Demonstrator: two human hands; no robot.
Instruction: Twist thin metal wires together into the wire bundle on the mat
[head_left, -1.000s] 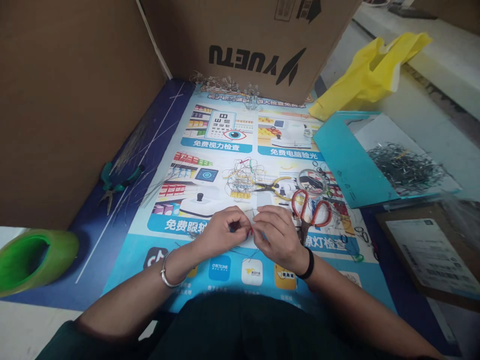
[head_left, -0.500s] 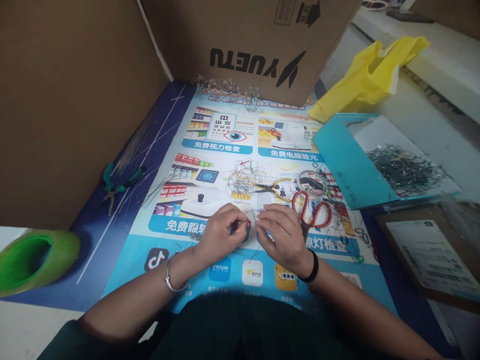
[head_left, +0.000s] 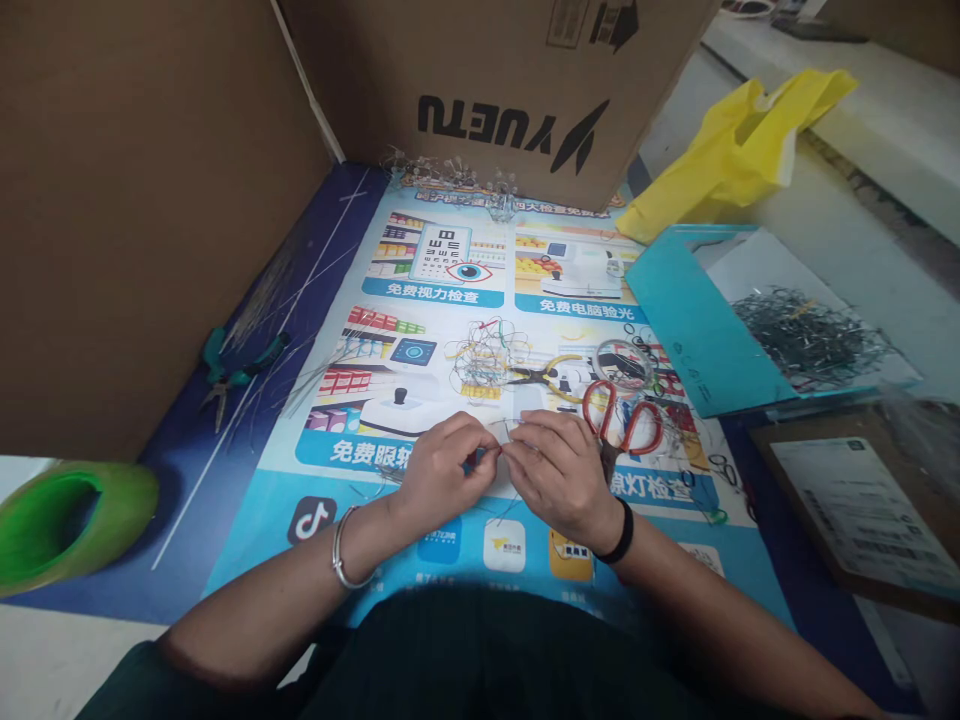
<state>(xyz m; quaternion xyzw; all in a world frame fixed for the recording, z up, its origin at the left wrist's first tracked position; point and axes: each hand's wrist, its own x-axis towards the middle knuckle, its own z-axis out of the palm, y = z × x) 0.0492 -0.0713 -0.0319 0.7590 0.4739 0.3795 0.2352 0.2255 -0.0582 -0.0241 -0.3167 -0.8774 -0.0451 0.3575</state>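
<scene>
My left hand [head_left: 444, 468] and my right hand [head_left: 559, 472] meet fingertip to fingertip over a printed blue poster [head_left: 420, 300] on the table. Both are pinched closed on a small wire piece with a red bit between them; it is too small to name. A silver bangle sits on my left wrist, a black band on my right. Just beyond my fingers lies a tangle of thin wires [head_left: 484, 357]. Yellow-handled pliers [head_left: 546, 374] and red-handled scissors [head_left: 626, 418] lie beside my right hand.
A cardboard box marked YUETU [head_left: 495, 90] stands at the back, a cardboard wall at the left. Green pliers [head_left: 229, 368] lie among loose wires. A teal folder [head_left: 697, 320] holds a heap of dark wire bits [head_left: 814, 335]. Yellow bag [head_left: 739, 145]; green container [head_left: 60, 520].
My hands have closed together slightly, the fingertips now touching. The red piece that showed between them is mostly hidden.
</scene>
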